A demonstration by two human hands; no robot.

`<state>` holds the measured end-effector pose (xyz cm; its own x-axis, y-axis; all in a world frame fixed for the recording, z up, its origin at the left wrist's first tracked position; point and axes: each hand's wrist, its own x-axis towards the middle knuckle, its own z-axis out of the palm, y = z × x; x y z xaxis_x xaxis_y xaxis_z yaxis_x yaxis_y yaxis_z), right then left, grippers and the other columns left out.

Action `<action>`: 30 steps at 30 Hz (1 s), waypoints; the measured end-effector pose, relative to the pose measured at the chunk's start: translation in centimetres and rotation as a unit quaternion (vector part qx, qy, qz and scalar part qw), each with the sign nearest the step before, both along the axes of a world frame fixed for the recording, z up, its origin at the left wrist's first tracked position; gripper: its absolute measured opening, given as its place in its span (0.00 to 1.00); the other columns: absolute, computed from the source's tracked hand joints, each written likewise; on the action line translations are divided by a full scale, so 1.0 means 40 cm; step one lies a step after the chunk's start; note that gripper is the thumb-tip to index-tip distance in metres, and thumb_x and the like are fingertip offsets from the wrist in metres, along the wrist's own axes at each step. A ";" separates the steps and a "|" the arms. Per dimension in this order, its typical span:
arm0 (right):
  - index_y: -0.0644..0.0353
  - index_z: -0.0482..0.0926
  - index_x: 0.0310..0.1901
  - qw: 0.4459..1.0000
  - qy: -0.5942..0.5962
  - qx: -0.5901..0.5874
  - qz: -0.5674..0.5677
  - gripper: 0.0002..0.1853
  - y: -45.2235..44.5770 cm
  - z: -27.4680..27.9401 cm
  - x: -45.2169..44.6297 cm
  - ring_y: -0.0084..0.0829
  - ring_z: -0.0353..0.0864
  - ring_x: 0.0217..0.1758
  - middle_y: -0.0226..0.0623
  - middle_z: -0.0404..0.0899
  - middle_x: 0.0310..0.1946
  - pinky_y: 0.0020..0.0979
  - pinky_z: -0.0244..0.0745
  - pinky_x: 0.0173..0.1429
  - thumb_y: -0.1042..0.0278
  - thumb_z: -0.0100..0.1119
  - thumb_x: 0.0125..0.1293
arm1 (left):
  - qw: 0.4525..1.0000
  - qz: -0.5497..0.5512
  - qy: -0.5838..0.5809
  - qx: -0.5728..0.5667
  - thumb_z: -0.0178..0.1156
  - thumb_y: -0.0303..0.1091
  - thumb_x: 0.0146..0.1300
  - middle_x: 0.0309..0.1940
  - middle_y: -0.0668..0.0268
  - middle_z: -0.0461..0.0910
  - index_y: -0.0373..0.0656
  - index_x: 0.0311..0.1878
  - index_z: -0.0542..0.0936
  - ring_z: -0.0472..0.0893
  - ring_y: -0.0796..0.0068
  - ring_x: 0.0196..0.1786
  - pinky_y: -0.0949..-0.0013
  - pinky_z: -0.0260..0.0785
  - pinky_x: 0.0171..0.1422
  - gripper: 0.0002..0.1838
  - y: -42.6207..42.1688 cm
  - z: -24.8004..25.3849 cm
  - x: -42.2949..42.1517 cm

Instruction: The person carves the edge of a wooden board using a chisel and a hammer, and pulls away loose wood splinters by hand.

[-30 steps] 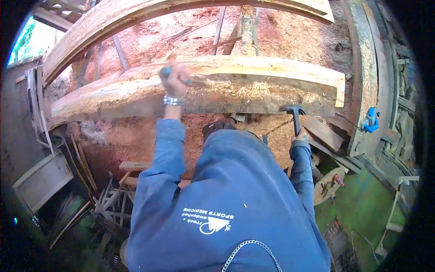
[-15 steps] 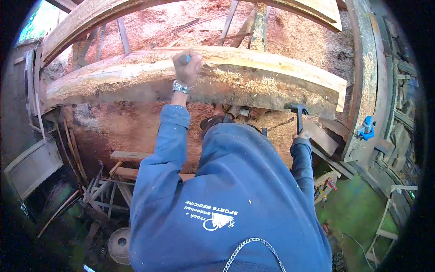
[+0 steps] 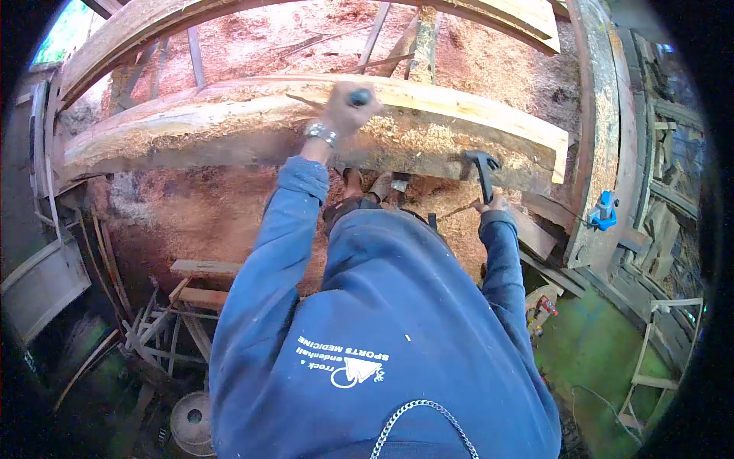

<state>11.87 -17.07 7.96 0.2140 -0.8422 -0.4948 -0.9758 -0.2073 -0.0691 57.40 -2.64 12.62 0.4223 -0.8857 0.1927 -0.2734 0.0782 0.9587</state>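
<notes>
My left hand [image 3: 348, 109], with a metal-banded watch on the wrist, is closed in a fist around a chisel, over the upper edge of a long wooden beam [image 3: 206, 122]. Only the dark, rounded handle end of the chisel [image 3: 359, 97] shows; its blade is hidden. Lower right, my right hand [image 3: 493, 203] grips the handle of a black claw hammer [image 3: 483, 164]. The hammer's head is up, over the beam's near right side. Wood chips [image 3: 432, 138] lie along the beam's face.
A second beam [image 3: 474, 14] lies beyond this one. Right stands a heavy upright timber [image 3: 592, 115] with a blue power tool [image 3: 603, 211] on it. Shavings cover the ground. Lower left are a wooden trestle [image 3: 191, 298] and a round fan [image 3: 191, 423].
My left hand has moved right along the beam with the chisel and is slightly blurred. The hammer has shifted a little left and up with my right hand.
</notes>
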 end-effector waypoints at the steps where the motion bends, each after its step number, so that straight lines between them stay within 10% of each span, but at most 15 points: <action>1: 0.64 0.79 0.47 0.999 -0.026 -0.022 0.020 0.28 -0.001 -0.002 0.021 0.50 0.82 0.42 0.52 0.82 0.36 0.43 0.75 0.48 0.56 0.75 0.47 | 0.998 0.037 0.046 0.004 0.66 0.31 0.56 0.12 0.72 0.67 0.42 0.20 0.73 0.66 0.83 0.18 0.71 0.56 0.23 0.13 0.022 -0.017 0.017; 11: 0.62 0.79 0.41 0.909 -0.415 0.012 0.044 0.19 0.055 0.486 0.522 0.24 0.73 0.24 0.33 0.76 0.24 0.32 0.71 0.30 0.61 0.74 0.52 | 0.995 0.097 0.008 0.004 0.65 0.30 0.57 0.13 0.76 0.67 0.42 0.19 0.73 0.65 0.84 0.19 0.72 0.57 0.24 0.13 0.042 -0.005 -0.008; 18: 0.50 0.66 0.35 0.496 -0.865 0.044 0.057 0.06 0.130 0.885 0.699 0.17 0.63 0.16 0.24 0.59 0.18 0.23 0.59 0.18 0.69 0.51 0.71 | 0.997 0.066 0.040 -0.002 0.65 0.31 0.57 0.14 0.74 0.67 0.41 0.21 0.73 0.64 0.84 0.20 0.69 0.57 0.24 0.13 0.057 0.003 -0.021; 20: 0.51 0.67 0.31 0.505 -0.850 -0.093 0.113 0.09 0.134 0.675 0.733 0.23 0.63 0.15 0.28 0.62 0.19 0.24 0.66 0.22 0.65 0.51 0.71 | 0.997 0.073 0.013 0.003 0.66 0.32 0.58 0.15 0.73 0.68 0.41 0.22 0.74 0.65 0.83 0.20 0.69 0.59 0.25 0.12 0.061 -0.016 -0.018; 22: 0.56 0.72 0.44 0.808 -0.410 -0.212 0.365 0.19 0.136 0.384 0.649 0.50 0.77 0.27 0.44 0.76 0.25 0.48 0.79 0.36 0.65 0.68 0.52 | 0.995 0.065 0.065 0.049 0.65 0.34 0.58 0.15 0.71 0.69 0.41 0.24 0.75 0.66 0.81 0.20 0.68 0.60 0.25 0.12 0.049 -0.129 -0.022; 23: 0.61 0.75 0.43 0.938 -0.203 0.005 0.282 0.11 0.182 0.327 0.636 0.53 0.78 0.42 0.52 0.77 0.30 0.49 0.72 0.45 0.73 0.55 0.57 | 0.985 0.063 0.132 0.093 0.65 0.36 0.58 0.15 0.69 0.69 0.41 0.25 0.74 0.66 0.79 0.20 0.67 0.61 0.26 0.12 0.039 -0.213 -0.031; 27: 0.62 0.77 0.38 0.876 -0.374 -0.080 0.293 0.09 0.136 0.415 0.640 0.43 0.78 0.31 0.47 0.78 0.27 0.42 0.72 0.37 0.72 0.61 0.55 | 0.970 0.134 -0.187 -0.082 0.64 0.36 0.55 0.15 0.64 0.72 0.39 0.23 0.72 0.69 0.75 0.20 0.64 0.63 0.28 0.13 0.073 -0.031 -0.019; 30: 0.61 0.78 0.39 0.804 -0.583 -0.013 0.114 0.07 0.115 0.692 0.652 0.30 0.75 0.29 0.36 0.78 0.28 0.34 0.73 0.36 0.70 0.58 0.59 | 0.993 0.095 0.001 -0.070 0.63 0.35 0.53 0.13 0.66 0.67 0.40 0.19 0.70 0.66 0.76 0.19 0.66 0.60 0.25 0.14 0.059 -0.037 -0.038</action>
<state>37.97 -12.49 35.63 0.6708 -0.7216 0.1715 -0.1866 -0.3880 -0.9026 55.87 -0.27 11.12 0.5800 -0.7545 0.3072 -0.2949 0.1570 0.9425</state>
